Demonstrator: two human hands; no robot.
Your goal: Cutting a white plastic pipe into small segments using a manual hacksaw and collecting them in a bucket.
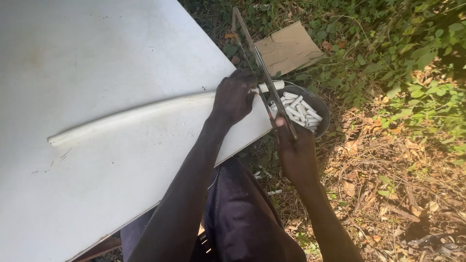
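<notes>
**Hacksaw on a white pipe at the table's edge**

At the right edge of a large white table, a person works with both bare hands. The left hand lies palm down on a long white pipe, its fingers curled over the pipe and pressing it to the tabletop near its end. The pipe runs across the board from the left, rising slightly toward the right, and its short end sticks out past the table edge just beyond the fingers.

The right hand is closed tight around the handle of a hacksaw, thumb on top. The saw reaches up and away from the hand, its frame slanting toward the top of the view, and its blade crosses the pipe's jutting end just beside the left hand's fingertips.

Directly below the pipe's end, on the ground, sits a round dark bowl holding a heap of short white pipe pieces. A flat piece of brown cardboard lies beyond it among green weeds and dry leaves. The person's dark trousers show between the arms
</notes>
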